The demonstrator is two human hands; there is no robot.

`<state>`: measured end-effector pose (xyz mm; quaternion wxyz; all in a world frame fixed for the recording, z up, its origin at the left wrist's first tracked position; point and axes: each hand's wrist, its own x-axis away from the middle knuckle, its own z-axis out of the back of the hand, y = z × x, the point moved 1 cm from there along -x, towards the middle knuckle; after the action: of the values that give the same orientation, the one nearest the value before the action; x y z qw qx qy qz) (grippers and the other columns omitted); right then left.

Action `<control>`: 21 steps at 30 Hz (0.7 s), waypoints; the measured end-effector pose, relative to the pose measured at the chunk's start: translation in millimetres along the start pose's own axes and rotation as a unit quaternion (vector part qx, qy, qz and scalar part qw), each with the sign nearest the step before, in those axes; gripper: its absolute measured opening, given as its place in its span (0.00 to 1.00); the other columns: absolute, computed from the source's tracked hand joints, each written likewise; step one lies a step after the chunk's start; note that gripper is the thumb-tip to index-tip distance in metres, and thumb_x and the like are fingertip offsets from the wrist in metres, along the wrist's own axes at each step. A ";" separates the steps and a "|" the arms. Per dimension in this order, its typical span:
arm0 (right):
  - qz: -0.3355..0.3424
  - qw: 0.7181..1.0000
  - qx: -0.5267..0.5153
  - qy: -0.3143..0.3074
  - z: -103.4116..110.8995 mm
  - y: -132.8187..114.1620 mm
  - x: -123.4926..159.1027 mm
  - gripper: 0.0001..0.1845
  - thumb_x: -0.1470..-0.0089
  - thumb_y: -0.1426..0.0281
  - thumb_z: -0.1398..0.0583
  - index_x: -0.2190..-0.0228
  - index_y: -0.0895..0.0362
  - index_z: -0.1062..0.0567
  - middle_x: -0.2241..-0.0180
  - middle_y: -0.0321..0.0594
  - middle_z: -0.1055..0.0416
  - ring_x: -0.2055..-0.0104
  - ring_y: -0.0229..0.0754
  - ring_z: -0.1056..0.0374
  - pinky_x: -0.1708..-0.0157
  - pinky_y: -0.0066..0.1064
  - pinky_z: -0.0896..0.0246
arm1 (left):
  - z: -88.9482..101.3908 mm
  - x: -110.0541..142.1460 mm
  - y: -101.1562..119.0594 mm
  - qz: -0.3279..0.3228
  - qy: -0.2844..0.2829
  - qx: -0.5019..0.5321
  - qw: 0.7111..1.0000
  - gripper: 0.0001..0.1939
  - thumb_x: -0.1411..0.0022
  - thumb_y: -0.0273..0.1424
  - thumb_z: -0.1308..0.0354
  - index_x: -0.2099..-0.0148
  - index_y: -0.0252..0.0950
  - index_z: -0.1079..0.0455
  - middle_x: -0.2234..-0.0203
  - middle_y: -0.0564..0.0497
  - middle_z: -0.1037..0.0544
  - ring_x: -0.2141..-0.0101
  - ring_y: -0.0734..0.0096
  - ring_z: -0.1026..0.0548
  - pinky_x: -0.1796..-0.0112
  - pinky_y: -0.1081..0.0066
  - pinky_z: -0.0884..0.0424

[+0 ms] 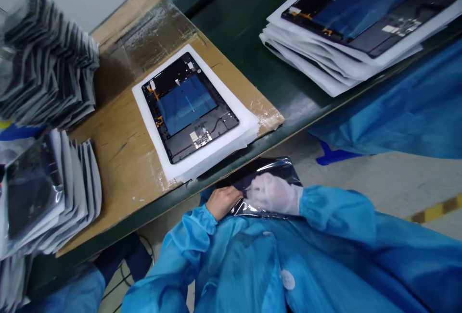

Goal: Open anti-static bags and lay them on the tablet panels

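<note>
Below the table's front edge I hold a dark shiny plastic bag point(265, 171) against my blue coat. My left hand point(223, 201) is bare and pinches the bag's left edge. My right hand point(274, 194), in a white glove, lies on top of the bag and grips it. On the table above them a black tablet frame with a blue panel point(189, 105) lies face up on a stack of white foam sheets point(216, 152).
The foam stack rests on a brown cardboard board point(119, 149) on the green table point(288, 92). Piles of bagged parts point(46, 58) stand at the left. A second stack of foam sheets with another tablet frame point(361, 15) sits at the back right. Blue cloth point(407, 111) hangs at right.
</note>
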<state>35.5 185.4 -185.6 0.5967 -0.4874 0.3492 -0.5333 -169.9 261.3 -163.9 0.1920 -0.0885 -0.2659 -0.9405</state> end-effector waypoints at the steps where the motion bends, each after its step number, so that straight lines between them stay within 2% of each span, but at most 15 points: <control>1: 0.041 0.998 0.034 -0.033 -8.5 -4.1 6.8 0.13 0.49 0.54 0.37 0.69 0.50 0.21 0.69 0.39 0.26 0.63 0.45 0.33 0.55 0.40 0.38 | -2.1 -3.2 1.0 0.016 -0.011 -0.003 1.000 0.17 0.28 0.35 0.56 0.53 0.36 0.27 0.61 0.47 0.22 0.60 0.67 0.23 0.57 0.69 0.26; 3: 0.100 0.987 0.099 -0.079 -20.7 -8.3 16.3 0.12 0.44 0.57 0.41 0.64 0.46 0.20 0.66 0.40 0.26 0.63 0.47 0.33 0.58 0.40 0.38 | -5.8 -9.0 3.9 0.059 -0.026 -0.009 0.998 0.17 0.28 0.36 0.56 0.53 0.36 0.27 0.60 0.47 0.22 0.60 0.66 0.23 0.59 0.68 0.26; 6: 0.142 0.968 0.180 -0.099 -26.9 -6.5 20.3 0.18 0.39 0.60 0.47 0.55 0.48 0.21 0.59 0.45 0.26 0.60 0.51 0.32 0.59 0.41 0.39 | -6.9 -12.5 9.8 0.126 -0.027 -0.007 0.992 0.16 0.28 0.36 0.56 0.54 0.36 0.28 0.61 0.48 0.23 0.61 0.66 0.23 0.60 0.69 0.27; 9: 0.160 0.953 0.237 -0.100 -28.3 -1.6 17.4 0.21 0.36 0.59 0.50 0.51 0.52 0.23 0.57 0.50 0.28 0.59 0.53 0.33 0.59 0.43 0.39 | -3.5 -8.8 16.6 0.106 -0.041 -0.014 0.993 0.13 0.29 0.35 0.53 0.51 0.38 0.30 0.55 0.49 0.26 0.60 0.66 0.23 0.63 0.71 0.26; 11: 0.168 0.946 0.258 -0.102 -31.2 1.5 14.6 0.21 0.35 0.60 0.50 0.52 0.53 0.22 0.58 0.51 0.28 0.60 0.52 0.33 0.59 0.43 0.39 | -1.4 -5.6 20.9 0.087 -0.063 -0.071 0.992 0.13 0.30 0.33 0.53 0.47 0.40 0.33 0.52 0.48 0.29 0.63 0.66 0.22 0.68 0.69 0.26; 15: 0.175 0.941 0.269 -0.109 -35.4 5.0 11.2 0.20 0.36 0.60 0.48 0.56 0.56 0.21 0.62 0.49 0.28 0.63 0.47 0.33 0.63 0.38 0.39 | 1.5 -5.8 29.6 0.104 -0.105 -0.195 0.970 0.14 0.30 0.27 0.57 0.48 0.38 0.34 0.58 0.47 0.28 0.67 0.63 0.23 0.72 0.66 0.27; 18: 0.157 0.948 0.257 -0.104 -20.5 5.4 11.2 0.21 0.35 0.59 0.49 0.64 0.55 0.20 0.68 0.42 0.28 0.67 0.41 0.34 0.65 0.31 0.39 | 8.5 -6.0 41.5 0.086 -0.120 -0.203 0.968 0.14 0.29 0.25 0.58 0.49 0.36 0.34 0.61 0.47 0.26 0.65 0.63 0.22 0.71 0.67 0.27; 19: 0.139 0.953 0.256 -0.086 -10.7 5.8 11.0 0.22 0.34 0.60 0.51 0.63 0.55 0.20 0.67 0.42 0.28 0.65 0.40 0.33 0.63 0.31 0.39 | 12.6 -3.8 47.0 0.082 -0.118 -0.203 0.969 0.14 0.30 0.25 0.58 0.48 0.35 0.34 0.61 0.47 0.25 0.65 0.63 0.22 0.72 0.68 0.28; 21: 0.083 0.961 0.262 -0.031 13.0 8.2 8.4 0.25 0.32 0.60 0.55 0.54 0.57 0.23 0.58 0.47 0.28 0.56 0.44 0.33 0.54 0.35 0.39 | 23.1 5.5 60.5 0.078 -0.109 -0.202 0.970 0.13 0.30 0.24 0.56 0.48 0.35 0.34 0.62 0.47 0.24 0.66 0.64 0.22 0.73 0.68 0.29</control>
<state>51.6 179.6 -188.9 0.7566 -0.2997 0.2177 -0.5389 -148.6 224.5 -114.7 0.2130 -0.2479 -0.0817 -0.9415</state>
